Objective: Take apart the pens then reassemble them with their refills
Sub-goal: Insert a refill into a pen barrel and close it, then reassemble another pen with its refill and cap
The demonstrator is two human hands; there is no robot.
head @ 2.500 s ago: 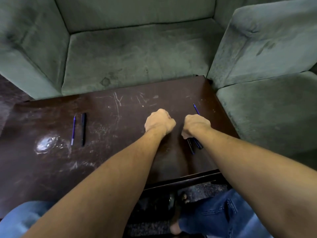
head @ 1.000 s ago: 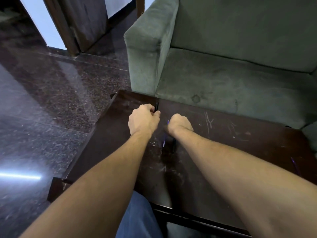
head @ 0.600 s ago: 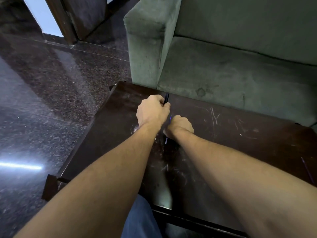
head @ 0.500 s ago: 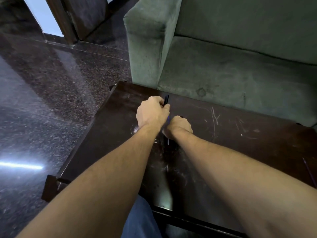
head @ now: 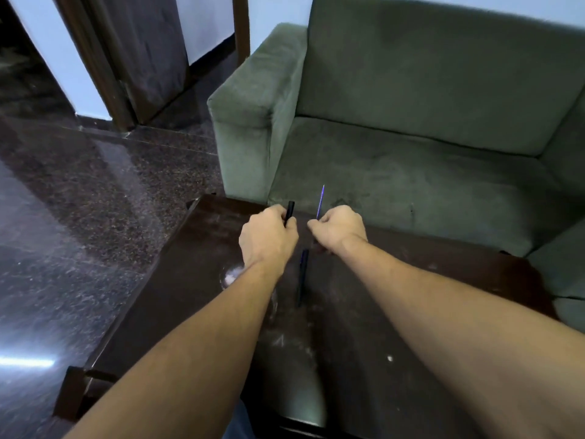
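My left hand (head: 267, 237) is closed around a black pen barrel (head: 289, 212), whose top end sticks up past my fingers. My right hand (head: 338, 229) pinches a thin blue refill (head: 320, 201) that points up and away, a short gap to the right of the barrel. Both hands hover over the far left part of the dark wooden table (head: 395, 312). Between my wrists a dark blue pen part (head: 303, 277) lies lengthwise on the table.
A green sofa (head: 411, 137) stands right behind the table's far edge, its armrest at the left. Polished dark stone floor (head: 79, 232) drops away off the table's left edge. A whitish smudge (head: 232, 274) marks the table under my left wrist.
My hands have lifted off the table and drawn apart, the left with the black barrel and the right with the blue refill, now raised. A dark pen part is uncovered between them.
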